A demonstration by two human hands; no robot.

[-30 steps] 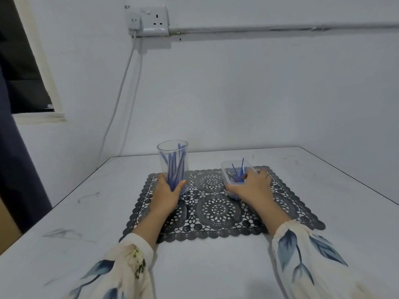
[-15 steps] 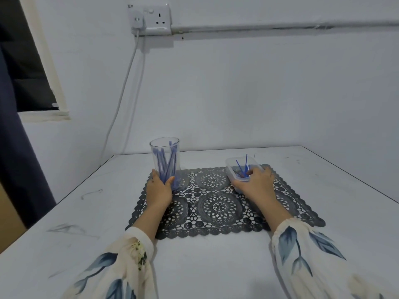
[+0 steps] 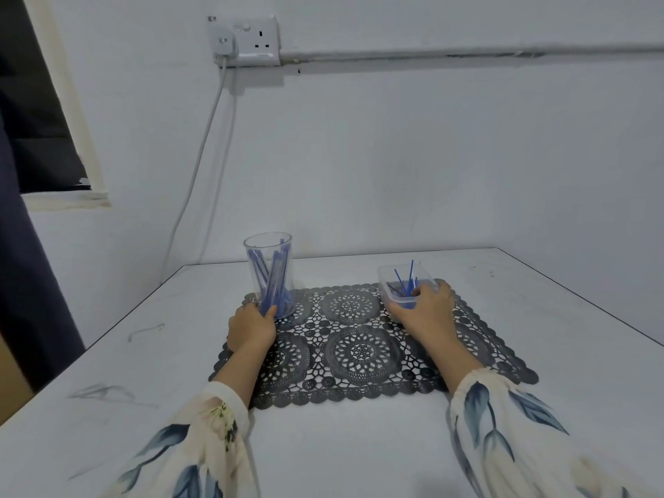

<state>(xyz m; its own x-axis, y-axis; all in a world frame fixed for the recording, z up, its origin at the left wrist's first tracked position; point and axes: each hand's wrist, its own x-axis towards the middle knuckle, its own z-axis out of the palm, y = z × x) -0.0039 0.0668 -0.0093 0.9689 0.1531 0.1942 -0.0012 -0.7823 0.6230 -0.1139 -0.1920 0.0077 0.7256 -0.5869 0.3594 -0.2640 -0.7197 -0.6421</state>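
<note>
Table, left hand holds one cup, right hand one tub

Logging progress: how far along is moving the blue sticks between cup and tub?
Most blue sticks already stand in the clear cup, which the left hand grips at its base. The right hand holds the small tub with fingers over its rim. A few sticks are left in the tub, so the job looks mostly done if they go to the cup.
</note>
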